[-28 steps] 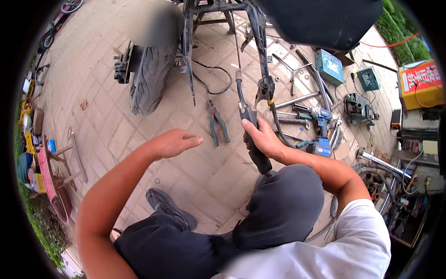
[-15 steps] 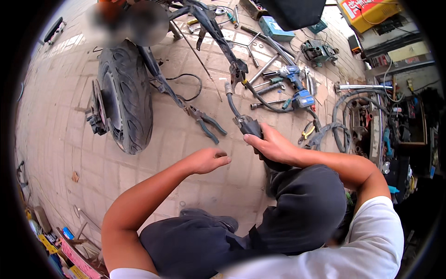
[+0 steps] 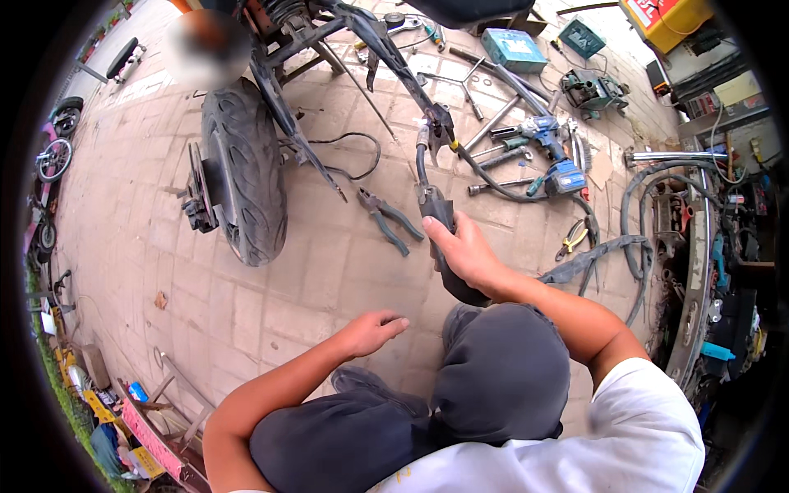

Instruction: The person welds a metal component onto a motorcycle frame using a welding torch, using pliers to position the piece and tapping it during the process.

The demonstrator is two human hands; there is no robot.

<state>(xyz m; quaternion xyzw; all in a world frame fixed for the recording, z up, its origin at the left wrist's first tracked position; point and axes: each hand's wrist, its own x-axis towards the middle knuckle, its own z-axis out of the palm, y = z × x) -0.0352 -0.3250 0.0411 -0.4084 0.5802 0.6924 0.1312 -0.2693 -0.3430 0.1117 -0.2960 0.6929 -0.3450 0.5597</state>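
My right hand [image 3: 470,255] is wrapped round the black handle of a welding torch [image 3: 441,220]. The torch has a bent dark neck and a pale metal nozzle, which appears close to the lower end of the black metal vehicle frame [image 3: 394,70]. From that end a dark cable [image 3: 485,182] runs off to the right. My left hand [image 3: 374,333] hovers over the paving in front of my knees, empty, with thumb and loosely bent fingers apart. Dark-handled pliers [image 3: 390,222] lie on the paving between the torch and a wheel [image 3: 246,177] with a black tyre.
To the right lie a blue cordless impact wrench [image 3: 551,152], a four-way wrench [image 3: 464,84], yellow-handled pliers [image 3: 573,238] and thick looped hoses [image 3: 629,214]. A teal box [image 3: 514,49] stands behind them. Clutter lines the right side; a pink-edged crate [image 3: 152,440] sits at lower left.
The view has shifted, with more of the left side showing. My left hand has dropped nearer my knees. The torch in my right hand stands more upright, its grip unchanged.
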